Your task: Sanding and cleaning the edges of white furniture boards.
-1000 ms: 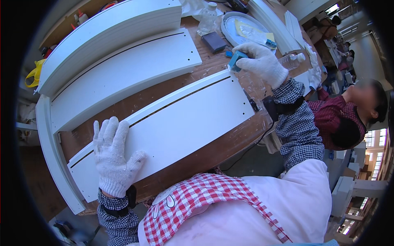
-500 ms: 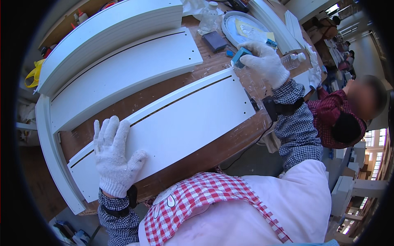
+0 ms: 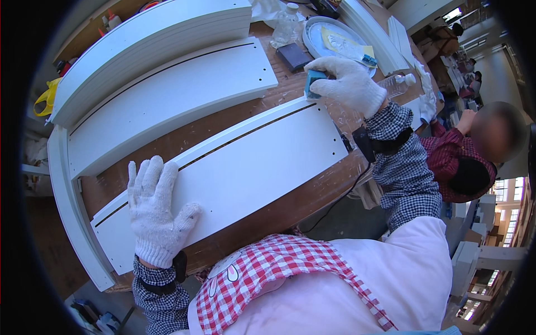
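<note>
A long white panel (image 3: 257, 162) with a dark groove along its far edge lies slantwise on the brown table in front of me. My left hand (image 3: 159, 209), in a white knit glove, rests flat on the panel's left part with its fingers stretched out. At the panel's far right corner, my gloved right hand (image 3: 350, 85) grips a small blue block (image 3: 314, 82) between thumb and fingers. The block sits at the end of the grooved edge; whether it touches the surface, I cannot tell. Two small dark holes mark the panel's right end.
Behind lie a second grooved panel (image 3: 178, 106) and a stack of white boards (image 3: 151, 47). A white strip (image 3: 70, 195) borders the left side. Near my right hand are a dark block (image 3: 293, 57), a round tray (image 3: 310, 40) and a plastic bottle (image 3: 397, 84). A co-worker (image 3: 460, 162) is at right.
My right hand has moved left and slightly down with the blue block, from beyond the panel's far right corner onto its grooved edge. My left hand has stayed in place.
</note>
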`<state>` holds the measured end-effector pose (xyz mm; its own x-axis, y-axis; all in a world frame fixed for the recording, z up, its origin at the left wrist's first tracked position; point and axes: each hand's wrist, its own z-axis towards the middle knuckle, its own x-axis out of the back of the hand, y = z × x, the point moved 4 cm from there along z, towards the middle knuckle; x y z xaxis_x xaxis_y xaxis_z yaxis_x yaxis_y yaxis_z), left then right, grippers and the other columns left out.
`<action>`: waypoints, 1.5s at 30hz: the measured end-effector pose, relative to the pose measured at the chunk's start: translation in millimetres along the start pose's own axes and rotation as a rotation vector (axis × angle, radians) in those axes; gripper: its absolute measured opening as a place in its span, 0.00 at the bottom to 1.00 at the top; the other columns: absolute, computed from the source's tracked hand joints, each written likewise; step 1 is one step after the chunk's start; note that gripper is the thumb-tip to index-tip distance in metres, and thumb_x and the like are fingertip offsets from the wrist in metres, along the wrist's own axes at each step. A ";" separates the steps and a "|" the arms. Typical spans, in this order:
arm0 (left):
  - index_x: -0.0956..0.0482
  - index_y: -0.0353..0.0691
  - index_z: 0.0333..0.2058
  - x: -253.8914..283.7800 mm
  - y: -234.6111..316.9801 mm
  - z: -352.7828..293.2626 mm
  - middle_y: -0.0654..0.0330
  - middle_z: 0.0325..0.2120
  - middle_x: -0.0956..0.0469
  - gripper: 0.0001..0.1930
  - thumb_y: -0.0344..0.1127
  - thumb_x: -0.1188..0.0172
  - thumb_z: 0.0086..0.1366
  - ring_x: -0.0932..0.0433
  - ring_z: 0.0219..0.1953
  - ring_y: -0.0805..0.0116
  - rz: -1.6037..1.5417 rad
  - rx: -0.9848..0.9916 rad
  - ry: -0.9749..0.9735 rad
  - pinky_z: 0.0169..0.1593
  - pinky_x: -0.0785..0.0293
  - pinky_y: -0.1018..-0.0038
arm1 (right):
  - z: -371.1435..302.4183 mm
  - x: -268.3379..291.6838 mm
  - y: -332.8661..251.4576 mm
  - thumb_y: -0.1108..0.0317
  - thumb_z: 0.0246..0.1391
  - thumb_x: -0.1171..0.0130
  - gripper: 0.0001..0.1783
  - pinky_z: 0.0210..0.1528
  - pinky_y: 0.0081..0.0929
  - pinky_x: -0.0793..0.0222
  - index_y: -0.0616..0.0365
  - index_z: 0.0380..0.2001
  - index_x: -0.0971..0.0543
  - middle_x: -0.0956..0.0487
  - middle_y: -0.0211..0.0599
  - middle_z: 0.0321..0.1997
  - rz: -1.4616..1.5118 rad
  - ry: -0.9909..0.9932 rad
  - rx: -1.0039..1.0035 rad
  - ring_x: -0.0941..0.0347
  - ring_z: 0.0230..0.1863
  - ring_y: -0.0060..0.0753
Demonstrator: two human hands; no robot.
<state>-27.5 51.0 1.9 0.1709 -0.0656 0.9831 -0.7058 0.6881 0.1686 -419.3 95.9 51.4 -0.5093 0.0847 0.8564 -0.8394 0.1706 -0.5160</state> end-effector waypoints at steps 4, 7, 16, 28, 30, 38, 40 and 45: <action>0.28 0.41 0.60 1.7 0.2 -1.0 0.46 0.64 0.37 0.39 0.64 0.42 0.58 0.47 0.71 0.42 -0.012 -0.018 0.017 0.73 0.54 0.50 | 8.6 -11.4 -21.9 0.64 0.56 0.41 0.22 0.49 0.26 0.25 0.62 0.52 0.22 0.21 0.42 0.43 0.017 -0.087 0.081 0.23 0.44 0.33; 0.27 0.44 0.59 2.4 -2.4 -2.3 0.47 0.63 0.34 0.36 0.59 0.39 0.57 0.42 0.69 0.46 -0.016 -0.047 0.082 0.73 0.55 0.49 | 11.8 -12.6 -23.1 0.58 0.55 0.41 0.23 0.53 0.30 0.25 0.59 0.51 0.21 0.19 0.46 0.45 -0.026 -0.082 0.070 0.22 0.47 0.39; 0.27 0.38 0.59 10.1 12.2 10.8 0.45 0.63 0.35 0.36 0.53 0.35 0.54 0.46 0.69 0.41 -0.067 -0.060 0.052 0.72 0.53 0.50 | -22.6 42.7 66.5 0.61 0.55 0.41 0.23 0.38 0.20 0.25 0.64 0.50 0.21 0.18 0.38 0.41 0.022 0.117 -0.258 0.23 0.36 0.24; 0.32 0.32 0.60 5.1 7.2 3.9 0.43 0.64 0.37 0.34 0.39 0.39 0.54 0.48 0.70 0.38 0.002 0.064 -0.094 0.72 0.53 0.50 | -241.1 -92.5 160.8 0.66 0.58 0.45 0.23 0.21 0.17 0.28 0.66 0.55 0.26 0.20 0.35 0.29 1.398 0.108 -0.625 0.23 0.23 0.22; 0.36 0.34 0.64 8.9 1.1 -7.6 0.44 0.66 0.40 0.34 0.29 0.45 0.56 0.49 0.71 0.42 -0.023 -0.081 0.010 0.73 0.55 0.56 | -273.3 -96.6 140.3 0.63 0.57 0.44 0.26 0.16 0.21 0.31 0.66 0.56 0.26 0.19 0.34 0.29 1.313 -0.074 -0.630 0.24 0.22 0.22; 0.34 0.42 0.65 1.9 19.0 2.5 0.52 0.66 0.37 0.31 0.28 0.45 0.60 0.48 0.72 0.49 -0.109 0.053 -0.026 0.72 0.52 0.61 | -336.1 -241.8 147.5 0.56 0.52 0.44 0.28 0.51 0.38 0.27 0.58 0.54 0.22 0.19 0.49 0.47 0.228 -0.607 -1.016 0.22 0.49 0.47; 0.35 0.42 0.66 2.8 18.0 -0.2 0.52 0.67 0.39 0.32 0.26 0.46 0.61 0.49 0.73 0.50 -0.126 0.120 -0.053 0.72 0.52 0.62 | -356.7 -302.3 168.9 0.54 0.53 0.44 0.28 0.59 0.38 0.31 0.58 0.54 0.22 0.21 0.51 0.54 0.216 -0.805 -1.115 0.26 0.58 0.49; 0.37 0.41 0.67 2.0 12.9 -10.3 0.52 0.68 0.39 0.31 0.26 0.49 0.63 0.50 0.73 0.53 -0.151 0.170 -0.040 0.72 0.53 0.62 | -336.6 -357.9 131.7 0.50 0.63 0.51 0.24 0.60 0.37 0.29 0.53 0.52 0.20 0.21 0.40 0.56 -0.062 -0.477 -0.927 0.25 0.57 0.47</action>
<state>-29.2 67.2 5.2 0.2583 -0.1898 0.9472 -0.7806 0.5367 0.3204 -283.7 418.5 -317.7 -0.6616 -0.3118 0.6820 -0.4947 0.8649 -0.0845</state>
